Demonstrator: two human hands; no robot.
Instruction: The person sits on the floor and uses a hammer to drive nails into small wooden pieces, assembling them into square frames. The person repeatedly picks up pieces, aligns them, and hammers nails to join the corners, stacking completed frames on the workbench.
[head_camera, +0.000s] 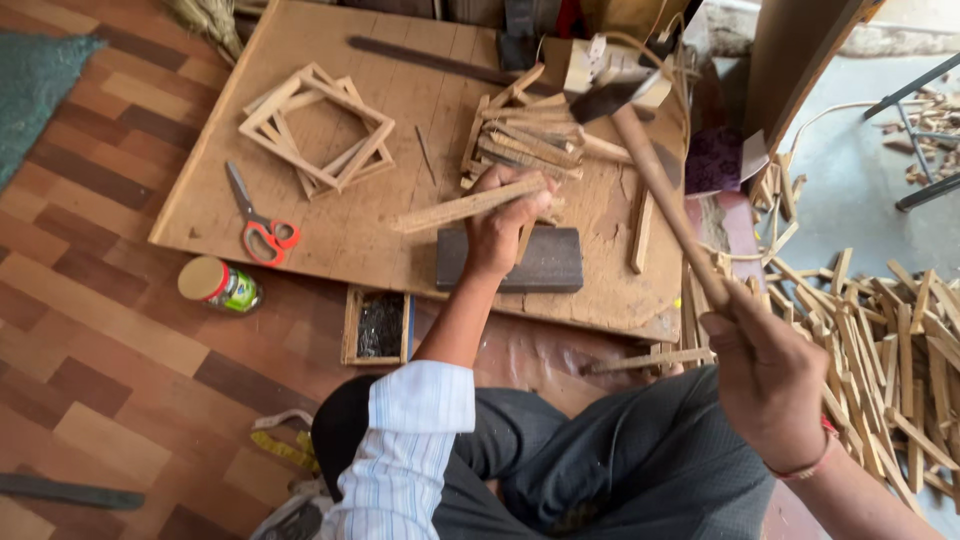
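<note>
1. Hammer (640, 130) raised over the work: the right hand (765, 385) has its grip closed around the low end of the long wooden handle, far from the head, so the dark head hangs above the far right part of the wooden board (330, 230).
2. Left hand (500, 225) rests on the dark block (510, 260) near the board's near edge, its grip closed on a flat wooden strip (465, 205) that juts out to the left; held this way, the strip is pinned against the block's hard top.
3. Loose strips (525, 140) lie heaped just beyond the left hand, towards the board's far edge, within easy reach of it.
4. Square frames (315, 125) made of the same strips are stacked towards the board's far left corner, well apart from the block.
5. Red-handled scissors (258, 220) lie shut near the board's left edge, blades pointing to the far side.
6. Off the board, on the patterned floor by its near left corner, a small tin (220, 285) lies on its side; just beside the near edge sits a small wooden box (378, 325) of what look like thin dark nails, close under the left arm.
7. To the right, on the floor, a big scatter of cut strips (890, 340) spreads out beside the right hand.
</note>
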